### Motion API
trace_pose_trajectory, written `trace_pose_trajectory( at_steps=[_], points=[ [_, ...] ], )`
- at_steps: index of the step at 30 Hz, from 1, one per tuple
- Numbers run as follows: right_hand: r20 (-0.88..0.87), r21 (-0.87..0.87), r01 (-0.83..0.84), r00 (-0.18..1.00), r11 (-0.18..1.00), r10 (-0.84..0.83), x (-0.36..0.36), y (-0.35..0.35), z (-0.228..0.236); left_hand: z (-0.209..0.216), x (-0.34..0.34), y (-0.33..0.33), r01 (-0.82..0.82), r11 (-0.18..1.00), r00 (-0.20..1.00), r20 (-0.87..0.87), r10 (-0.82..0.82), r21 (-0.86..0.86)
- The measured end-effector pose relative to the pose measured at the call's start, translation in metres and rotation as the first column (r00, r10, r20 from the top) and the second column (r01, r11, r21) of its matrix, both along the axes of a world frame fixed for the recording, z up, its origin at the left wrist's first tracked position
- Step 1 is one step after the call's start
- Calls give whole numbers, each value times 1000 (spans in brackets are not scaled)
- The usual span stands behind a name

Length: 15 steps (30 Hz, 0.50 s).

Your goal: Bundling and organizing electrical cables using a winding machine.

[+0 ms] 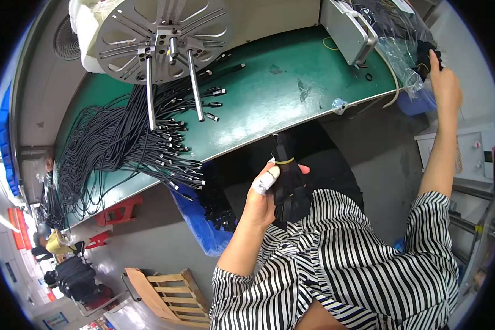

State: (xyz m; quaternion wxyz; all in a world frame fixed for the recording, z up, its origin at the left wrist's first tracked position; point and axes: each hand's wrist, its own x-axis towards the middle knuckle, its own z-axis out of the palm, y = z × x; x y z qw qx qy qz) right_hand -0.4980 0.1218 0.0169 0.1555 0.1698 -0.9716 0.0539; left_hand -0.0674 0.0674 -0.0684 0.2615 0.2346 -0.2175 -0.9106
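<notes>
My left hand (262, 190), with white tape wrapped round a fingertip, is closed around a bundle of black cables (289, 192). A yellow band (284, 161) ties the bundle near its upper end. Far out to the right, my right hand (446, 85) reaches to a dark bundle (424, 55) beside a clear plastic bag (404, 60). One finger of that hand is stretched out; the others are mostly hidden, and no firm hold shows. A large pile of black cables (113, 132) with metal plug ends lies on the green table (247, 124).
A metal winding wheel (165, 41) with two protruding rods overhangs the table. A grey metal box (346, 33) stands at the back right, with a blue bin (415, 103) below the bag. Blue sheeting (201, 228) with small black pieces hangs under the table edge. A wooden pallet (176, 297) is lower left.
</notes>
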Motion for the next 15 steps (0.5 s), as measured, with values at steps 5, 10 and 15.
trace_pose_trajectory(
  at_steps=[5, 10, 15],
  points=[
    [-449, 9, -999, 42, 52, 892, 167, -11, 1, 6, 2, 0, 72, 990, 989, 139, -55, -120],
    [-204, -329, -912, -186, -247, 961, 228, 2, -37, 13, -11, 13, 166, 978, 970, 202, -138, -126],
    [-85, -321, -916, -223, -239, 971, 237, 2, -54, 8, -8, 30, 124, 986, 940, 332, -81, -111]
  ],
)
